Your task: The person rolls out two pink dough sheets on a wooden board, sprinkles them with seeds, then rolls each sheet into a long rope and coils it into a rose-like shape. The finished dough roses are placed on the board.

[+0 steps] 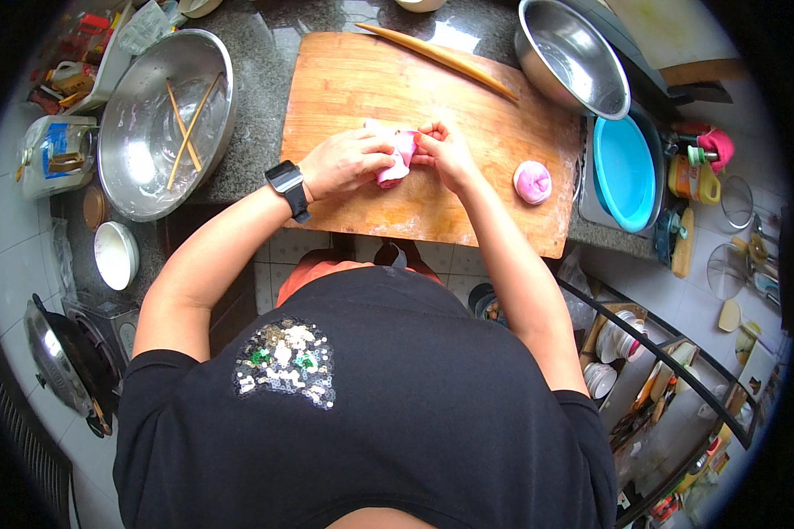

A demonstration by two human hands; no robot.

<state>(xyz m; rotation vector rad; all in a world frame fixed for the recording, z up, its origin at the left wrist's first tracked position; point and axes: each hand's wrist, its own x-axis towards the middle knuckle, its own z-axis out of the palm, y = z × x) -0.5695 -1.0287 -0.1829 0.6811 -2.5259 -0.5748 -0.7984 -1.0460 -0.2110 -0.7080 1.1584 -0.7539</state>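
Over the wooden board [344, 79], my left hand [351, 161] and my right hand [446, 155] hold a thin, folded piece of pink and white dough [397, 162] between them. The left fingers lie over its left side, while the right thumb and fingertips pinch its right edge. A round, swirled pink and white dough piece [533, 182] sits on the board to the right of my right hand. A tapered wooden rolling pin [437, 59] lies slanted across the board's far part, touching neither hand.
Left of the board stands a large steel bowl [152, 125] with chopsticks [185, 132] in it. Another steel bowl [572, 56] is at the board's far right corner, near a blue basin [625, 173]. A white bowl [116, 255] stands at the left.
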